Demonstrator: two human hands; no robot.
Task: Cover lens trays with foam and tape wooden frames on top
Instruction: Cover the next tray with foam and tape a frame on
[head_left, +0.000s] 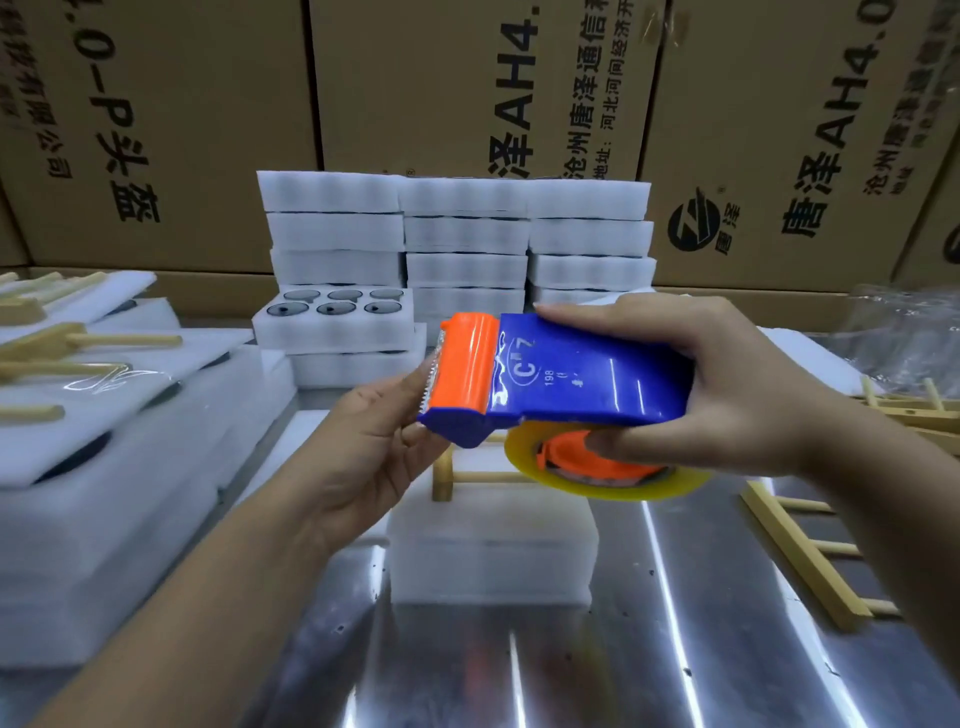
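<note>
Over at the far left, foam-covered trays (88, 467) lie stacked on the metal table (675, 649), with wooden frames (62, 358) on top under glossy tape. Behind them, toward the middle, white foam trays (462, 234) stand in three stacks against printed cardboard boxes (467, 78). In front of the left stack sits an open tray (332, 325), dark round lenses showing in its pockets.

The left hand (363, 447) is raised over the table, its fingers curled against the orange cutter end of the tape dispenser (561, 379) and its thumb at the lower blue corner. It may be pinching a loose end of tape there, but the blade hides that. The dispenser hangs between the two hands, its yellowish tape roll (608, 480) below the blue body. Directly beneath it on the table rests a foam block (491, 545) with a wooden frame (452, 475) lying across its top, mostly hidden by the dispenser.

The right hand (727, 384) clamps the dispenser's rear, fingers over the top and thumb pressed at the roll's orange hub. Further right, loose ladder-like frames (810, 551) lie on the table, and crumpled clear plastic (904, 332) sits behind them.
</note>
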